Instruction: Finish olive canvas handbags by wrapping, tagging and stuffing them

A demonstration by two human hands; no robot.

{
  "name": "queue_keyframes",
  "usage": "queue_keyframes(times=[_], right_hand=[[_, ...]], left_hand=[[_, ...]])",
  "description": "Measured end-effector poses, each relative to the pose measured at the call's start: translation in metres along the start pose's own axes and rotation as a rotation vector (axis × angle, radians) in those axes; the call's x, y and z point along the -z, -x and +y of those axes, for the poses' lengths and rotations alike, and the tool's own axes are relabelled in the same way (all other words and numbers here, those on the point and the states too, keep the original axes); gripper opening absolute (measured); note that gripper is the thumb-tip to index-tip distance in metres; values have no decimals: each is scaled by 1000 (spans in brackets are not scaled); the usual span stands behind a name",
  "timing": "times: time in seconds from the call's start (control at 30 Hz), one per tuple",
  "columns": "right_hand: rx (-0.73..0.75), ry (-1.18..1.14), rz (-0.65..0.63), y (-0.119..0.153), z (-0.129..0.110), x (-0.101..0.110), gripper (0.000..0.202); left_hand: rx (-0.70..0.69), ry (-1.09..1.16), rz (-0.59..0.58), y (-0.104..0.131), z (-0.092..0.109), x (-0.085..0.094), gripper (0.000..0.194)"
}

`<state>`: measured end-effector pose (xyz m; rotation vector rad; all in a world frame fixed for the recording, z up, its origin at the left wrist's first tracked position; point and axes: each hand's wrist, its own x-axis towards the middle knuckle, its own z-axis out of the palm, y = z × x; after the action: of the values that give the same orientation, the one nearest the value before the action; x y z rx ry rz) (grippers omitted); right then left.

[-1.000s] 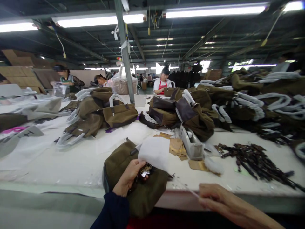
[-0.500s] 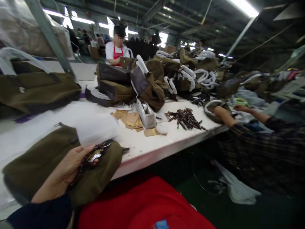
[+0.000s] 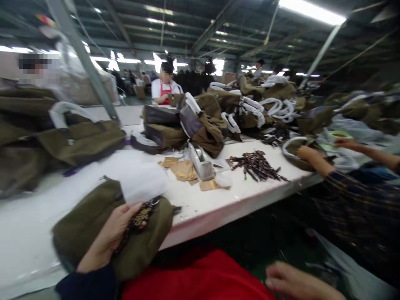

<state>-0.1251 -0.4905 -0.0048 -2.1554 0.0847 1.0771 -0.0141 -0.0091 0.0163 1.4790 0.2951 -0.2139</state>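
At the lower left, my left hand is closed round a dark bundle with gold-coloured bits; its exact kind I cannot make out. Beneath that hand lies an olive fabric bag at the table's front edge. White sheet stuffing sticks out of the bag's opening. My right hand is low at the bottom right, in front of the table and apart from everything on it. Motion blur smears its fingers.
On the white table are a tape dispenser, brown paper tags and a pile of dark strips. Olive bags are heaped behind. A co-worker's hand works on a bag at right; another person stands behind.
The view has swung left and up, so the table things sit further right and lower. My right hand has come into view at the bottom. My left hand keeps its hold.
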Motion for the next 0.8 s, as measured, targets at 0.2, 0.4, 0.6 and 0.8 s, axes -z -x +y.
queue_keyframes(times=[0.2,0.4,0.6,0.8], right_hand=[[837,110,-87,-99,-280,77,38],[929,495,99,-215,-455,63,52],[827,582,-138,-260,-473,56,38],[981,404,-76,-226,-446,96,33]], left_hand=[[-128,83,-64,-3,-7,2,40],[-157,153,-79,-4,-14,2,41],[-123,178,-97,-6,-12,2,43],[-121,176,-101,-6,-10,4,43]])
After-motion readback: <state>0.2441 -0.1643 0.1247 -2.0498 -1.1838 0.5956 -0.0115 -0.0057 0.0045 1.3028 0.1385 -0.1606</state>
